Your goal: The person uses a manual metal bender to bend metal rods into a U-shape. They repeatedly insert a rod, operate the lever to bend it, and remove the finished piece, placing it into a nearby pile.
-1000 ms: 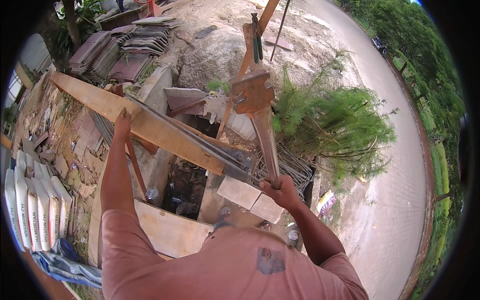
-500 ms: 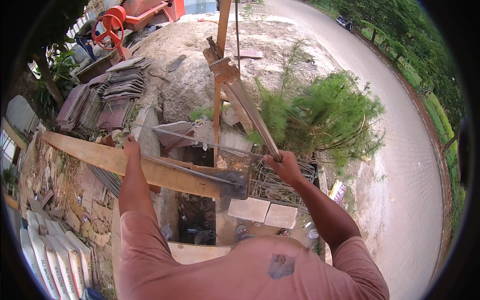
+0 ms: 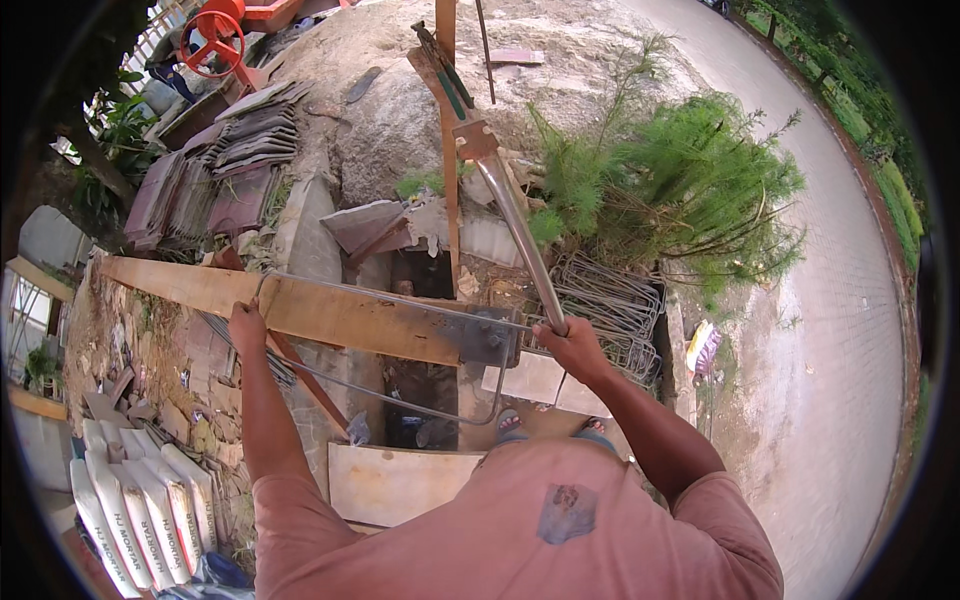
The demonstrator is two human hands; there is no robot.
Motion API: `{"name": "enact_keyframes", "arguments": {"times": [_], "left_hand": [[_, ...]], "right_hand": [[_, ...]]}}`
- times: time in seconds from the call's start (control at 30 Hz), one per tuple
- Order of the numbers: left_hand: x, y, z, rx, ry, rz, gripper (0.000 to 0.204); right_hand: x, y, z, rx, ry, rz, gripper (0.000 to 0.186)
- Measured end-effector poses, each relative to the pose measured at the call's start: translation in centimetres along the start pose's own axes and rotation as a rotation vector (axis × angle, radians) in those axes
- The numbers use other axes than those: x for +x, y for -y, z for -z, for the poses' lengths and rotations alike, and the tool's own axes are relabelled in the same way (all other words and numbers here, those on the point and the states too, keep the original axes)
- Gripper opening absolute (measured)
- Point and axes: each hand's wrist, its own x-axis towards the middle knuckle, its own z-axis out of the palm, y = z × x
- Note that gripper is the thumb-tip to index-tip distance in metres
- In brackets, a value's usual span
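My left hand [image 3: 247, 326] is closed on a thin bent steel rod [image 3: 400, 388], whose rectangular loop slants across the long wooden plank [image 3: 370, 330], its lower side hanging below the plank's front edge. A dark metal plate [image 3: 485, 340] sits at the plank's right end. My right hand [image 3: 568, 345] grips the long steel handle [image 3: 522, 235] of a tool with a rusty square head [image 3: 476, 140] and green-and-rust upper parts, leaning away from me. A pile of bent rod loops [image 3: 610, 320] lies just beyond my right hand.
A co-worker [image 3: 175, 80] is near an orange machine [image 3: 228, 40]. Around me are stacked tiles [image 3: 235, 170], white bags [image 3: 140, 505], rubble [image 3: 170, 390], a leafy pine branch [image 3: 680, 200], an open pit [image 3: 410, 395] by my feet, concrete slabs [image 3: 400, 470] and a paved road [image 3: 840, 350] at right.
The rod loop has swung open downward, its lower side now below the plank instead of along it. The tool's handle has shifted slightly. My view has turned, showing more of the orange machine.
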Motion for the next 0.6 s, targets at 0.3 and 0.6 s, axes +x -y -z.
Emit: {"name": "enact_keyframes", "arguments": {"times": [0.3, 0.6], "left_hand": [[-1.4, -0.8, -1.8, 0.100, 0.081, 0.049, 0.037], [-2.9, -6.0, -2.5, 0.228, 0.367, -0.115, 0.042]], "right_hand": [[0.5, -3.4, -1.2, -0.163, -0.008, 0.005, 0.040], [-0.1, -4.3, -1.7, -0.045, -0.007, -0.123, 0.034]]}}
